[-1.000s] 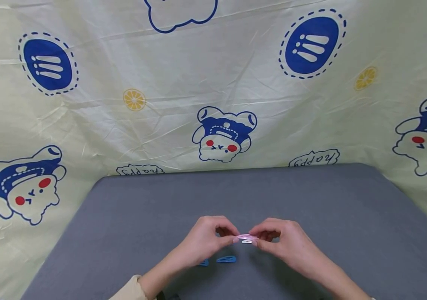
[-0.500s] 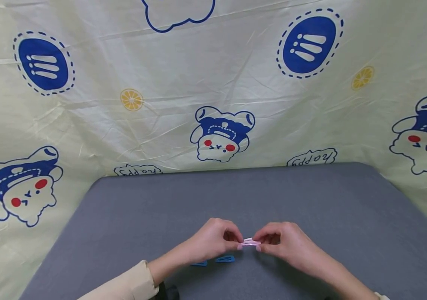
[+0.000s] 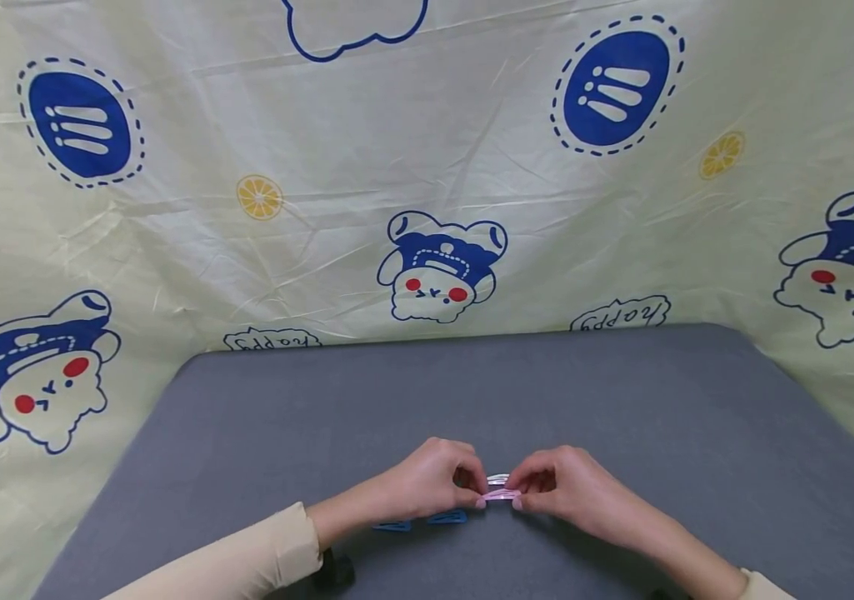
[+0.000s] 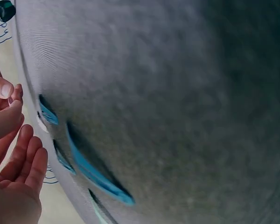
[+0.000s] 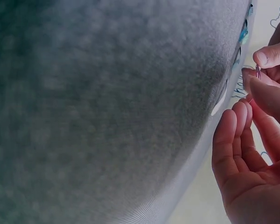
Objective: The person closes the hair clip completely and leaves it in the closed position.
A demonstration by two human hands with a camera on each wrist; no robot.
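Note:
A pink snap hair clip (image 3: pixel 501 494) is stretched between my two hands in the head view. My left hand (image 3: pixel 434 482) pinches one end with thumb and finger. The other end sits between the thumb and finger of my right hand (image 3: pixel 576 487). Just beyond it shows a pale silvery-white hair clip (image 3: pixel 498 479), partly covered by the right fingers. A blue hair clip (image 3: pixel 447 517) lies on the grey table below my left hand, with a second blue clip (image 3: pixel 393 526) to its left. In the right wrist view the pink clip (image 5: pixel 258 71) appears edge-on between the fingertips.
The grey cloth-covered table (image 3: pixel 307 417) reaches back to a printed curtain (image 3: pixel 337 250). In the left wrist view, several blue clips (image 4: pixel 95 175) and a pale green clip (image 4: pixel 98 210) lie on the cloth. A black object (image 3: pixel 335 571) shows beneath the left sleeve.
Both hands have come slightly nearer the body with the pink clip, the left also shifting right. The silvery-white clip now shows behind the pink one instead of in front.

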